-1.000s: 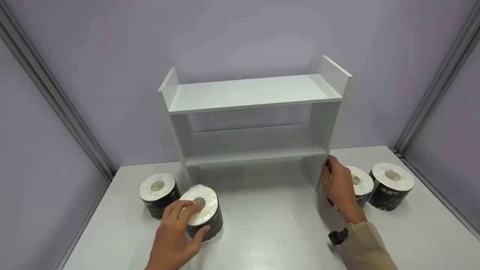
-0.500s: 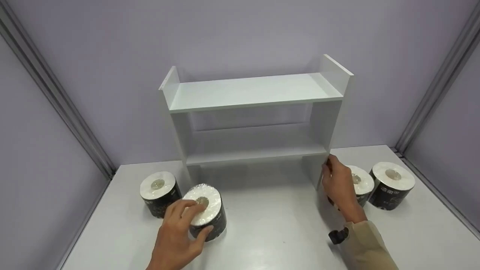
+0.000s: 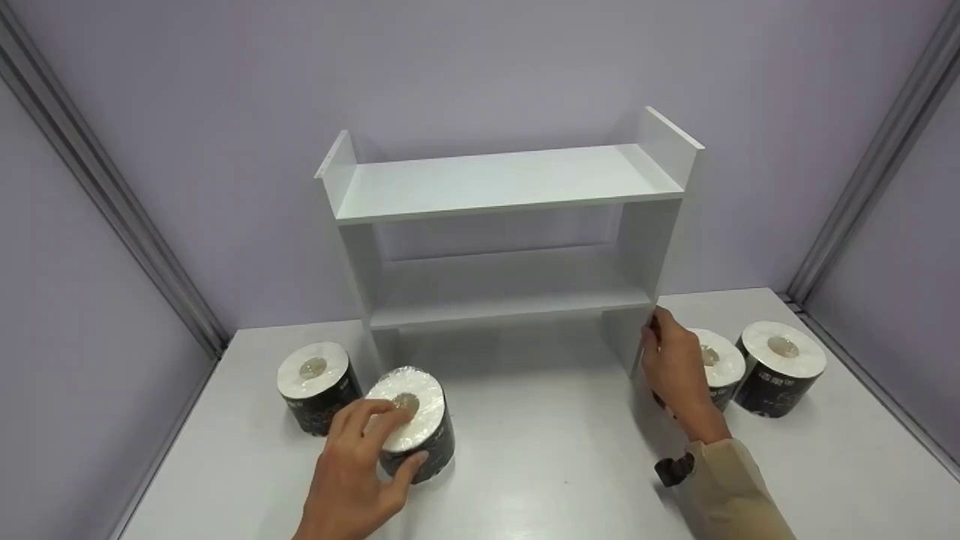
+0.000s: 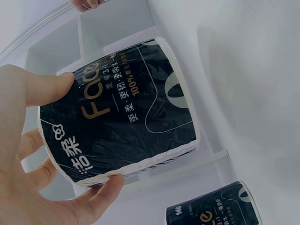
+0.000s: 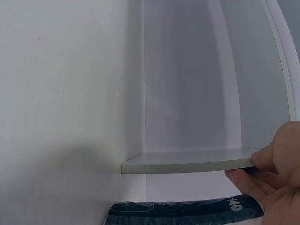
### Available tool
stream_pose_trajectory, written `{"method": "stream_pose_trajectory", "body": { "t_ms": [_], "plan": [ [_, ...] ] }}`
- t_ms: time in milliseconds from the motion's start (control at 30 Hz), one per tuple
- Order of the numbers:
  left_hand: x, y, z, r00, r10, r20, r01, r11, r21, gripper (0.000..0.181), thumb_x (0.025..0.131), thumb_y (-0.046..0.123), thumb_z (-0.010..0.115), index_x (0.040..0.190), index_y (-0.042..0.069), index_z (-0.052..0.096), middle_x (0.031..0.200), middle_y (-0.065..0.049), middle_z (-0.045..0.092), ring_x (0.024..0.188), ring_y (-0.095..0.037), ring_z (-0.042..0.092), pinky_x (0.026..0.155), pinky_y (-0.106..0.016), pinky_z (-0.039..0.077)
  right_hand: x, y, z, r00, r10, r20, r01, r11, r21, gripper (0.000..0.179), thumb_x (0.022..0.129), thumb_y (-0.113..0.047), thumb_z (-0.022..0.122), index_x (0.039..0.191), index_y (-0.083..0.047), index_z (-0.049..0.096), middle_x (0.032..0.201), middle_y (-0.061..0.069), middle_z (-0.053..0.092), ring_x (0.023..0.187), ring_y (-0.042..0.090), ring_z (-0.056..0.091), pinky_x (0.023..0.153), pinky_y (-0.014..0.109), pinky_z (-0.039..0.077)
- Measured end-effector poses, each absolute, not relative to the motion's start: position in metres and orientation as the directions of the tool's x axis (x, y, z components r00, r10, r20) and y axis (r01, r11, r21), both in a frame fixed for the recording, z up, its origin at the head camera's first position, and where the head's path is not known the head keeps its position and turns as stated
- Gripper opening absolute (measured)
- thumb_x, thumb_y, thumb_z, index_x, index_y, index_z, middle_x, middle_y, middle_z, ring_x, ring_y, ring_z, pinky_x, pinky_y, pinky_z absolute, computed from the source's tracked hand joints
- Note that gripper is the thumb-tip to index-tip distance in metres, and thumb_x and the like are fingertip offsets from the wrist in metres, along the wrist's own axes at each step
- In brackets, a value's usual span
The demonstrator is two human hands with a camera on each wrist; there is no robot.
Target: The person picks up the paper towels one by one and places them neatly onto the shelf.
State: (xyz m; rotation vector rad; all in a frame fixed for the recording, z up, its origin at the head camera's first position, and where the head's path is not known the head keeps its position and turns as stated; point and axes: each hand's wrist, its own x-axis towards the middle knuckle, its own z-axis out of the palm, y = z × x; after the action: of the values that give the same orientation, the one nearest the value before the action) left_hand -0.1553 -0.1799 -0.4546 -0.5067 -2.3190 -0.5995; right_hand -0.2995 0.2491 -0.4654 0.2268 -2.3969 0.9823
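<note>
My left hand (image 3: 349, 469) grips a toilet paper roll (image 3: 421, 390) that stands upright on the table, thumb on the near side and fingers over its top and far side. In the left wrist view the dark printed wrapper of this roll (image 4: 122, 112) faces the camera, with white showing at both ends. My right hand (image 3: 679, 367) pinches the front edge of the right side panel of a white two-tier shelf (image 3: 510, 180), just under the lower board. Seen from the right wrist, thumb and fingers lie on opposite faces of that panel (image 5: 187, 167).
Another toilet paper roll (image 3: 315, 371) stands left of the held one. Two more are at the right: one roll (image 3: 724, 360) partly hidden behind my right hand, and an outer roll (image 3: 784, 371) beside it. Pale walls with metal corner posts (image 3: 870, 157) enclose the white table (image 3: 540, 457).
My left hand and its roll have shifted slightly to the right, mostly in the first half second. My right hand keeps its place on the shelf panel.
</note>
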Motion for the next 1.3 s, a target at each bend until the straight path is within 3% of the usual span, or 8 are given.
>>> {"method": "stream_pose_trajectory", "body": {
  "t_ms": [267, 533, 833, 1067, 1300],
  "plan": [
    [-0.156, -0.179, -0.452, -0.658, 0.201, 0.726, 0.518, 0.820, 0.243, 0.056, 0.070, 0.027, 0.100, 0.120, 0.020, 0.075, 0.116, -0.002, 0.066, 0.119, -0.031, 0.062, 0.091, -0.050, 0.063, -0.301, 0.249, -0.466, -0.842, 0.051, 0.536, -0.338, 0.726, -0.599, 0.033, 0.108, 0.002, 0.054, 0.140, 0.012, 0.056, 0.124, 0.034, 0.071, 0.113, 0.046, 0.073, 0.090, 0.058, 0.062],
    [-0.155, -0.182, -0.452, -0.647, 0.197, 0.736, 0.521, 0.820, 0.238, 0.056, 0.069, 0.027, 0.101, 0.118, 0.019, 0.076, 0.115, -0.003, 0.066, 0.118, -0.031, 0.062, 0.091, -0.050, 0.063, -0.301, 0.247, -0.471, -0.831, 0.064, 0.553, -0.335, 0.737, -0.588, 0.031, 0.109, 0.001, 0.053, 0.138, 0.010, 0.058, 0.121, 0.032, 0.072, 0.106, 0.043, 0.074, 0.085, 0.057, 0.061],
    [-0.158, -0.179, -0.446, -0.665, 0.208, 0.717, 0.522, 0.817, 0.247, 0.056, 0.070, 0.026, 0.101, 0.120, 0.019, 0.075, 0.116, -0.003, 0.067, 0.118, -0.031, 0.062, 0.093, -0.051, 0.062, -0.300, 0.250, -0.471, -0.840, 0.066, 0.539, -0.324, 0.735, -0.595, 0.033, 0.110, -0.001, 0.052, 0.141, 0.010, 0.056, 0.126, 0.033, 0.070, 0.113, 0.045, 0.073, 0.089, 0.057, 0.061],
    [-0.156, -0.182, -0.438, -0.660, 0.199, 0.724, 0.516, 0.821, 0.245, 0.057, 0.070, 0.025, 0.101, 0.121, 0.019, 0.076, 0.117, -0.002, 0.068, 0.120, -0.030, 0.062, 0.096, -0.051, 0.061, -0.300, 0.246, -0.474, -0.819, 0.056, 0.572, -0.349, 0.742, -0.573, 0.029, 0.109, 0.000, 0.054, 0.136, 0.010, 0.059, 0.115, 0.031, 0.074, 0.100, 0.041, 0.075, 0.079, 0.054, 0.060],
    [-0.160, -0.184, -0.428, -0.660, 0.206, 0.722, 0.524, 0.816, 0.246, 0.056, 0.072, 0.024, 0.100, 0.122, 0.018, 0.076, 0.116, -0.003, 0.068, 0.118, -0.033, 0.062, 0.099, -0.054, 0.060, -0.300, 0.246, -0.470, -0.831, 0.081, 0.550, -0.317, 0.742, -0.590, 0.028, 0.109, -0.002, 0.055, 0.135, 0.008, 0.059, 0.116, 0.030, 0.074, 0.102, 0.042, 0.075, 0.083, 0.056, 0.060]
  ]
}}
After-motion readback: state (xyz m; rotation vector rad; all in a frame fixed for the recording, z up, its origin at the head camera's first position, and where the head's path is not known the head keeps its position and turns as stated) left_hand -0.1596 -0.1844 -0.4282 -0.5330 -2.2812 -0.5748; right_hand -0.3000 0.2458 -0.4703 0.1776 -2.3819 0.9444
